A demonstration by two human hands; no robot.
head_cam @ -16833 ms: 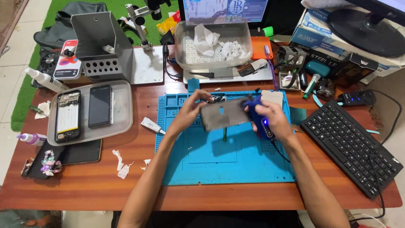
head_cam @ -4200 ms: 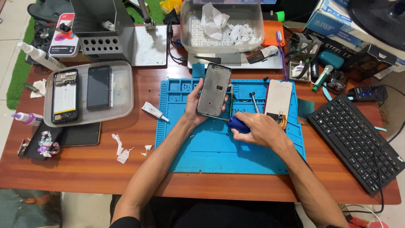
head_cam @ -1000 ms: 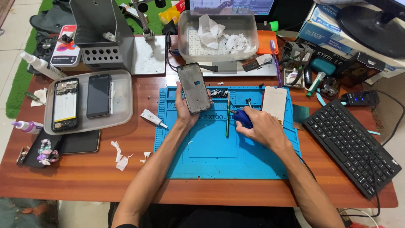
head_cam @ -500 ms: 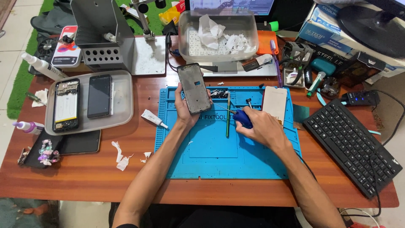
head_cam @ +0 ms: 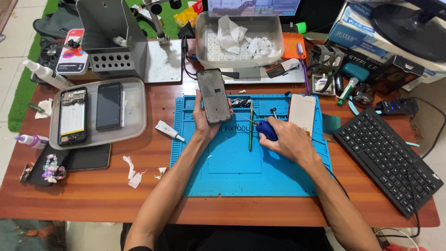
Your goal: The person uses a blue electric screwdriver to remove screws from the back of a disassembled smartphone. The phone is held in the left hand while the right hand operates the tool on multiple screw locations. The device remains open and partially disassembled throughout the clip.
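Phone repair at a wooden bench (head_cam: 93, 195), seen from the head camera. The left hand (head_cam: 204, 122) is closed around the lower part of a dark smartphone frame (head_cam: 213, 95), holding it upright and tilted slightly back above the far-left part of the blue silicone work mat (head_cam: 232, 172). The right hand (head_cam: 290, 139) rests on the mat and grips a blue-handled precision screwdriver (head_cam: 265, 130), whose thin shaft points toward the lower edge of the frame; whether the tip touches it cannot be told.

Compared with the views one second and half a second earlier, frame, hands and tool keep nearly the same places, so the work appears paused in a steady hold rather than advancing. Four seconds earlier the frame stood further right over the mat, closer to the right hand.

A green pen-like tool (head_cam: 251, 126) lies on the mat between the hands; a pale rectangular panel (head_cam: 302, 114) lies just beyond the right hand. Two further phones sit in a grey tray (head_cam: 134, 125) at left, and a black keyboard (head_cam: 385, 160) lies at right
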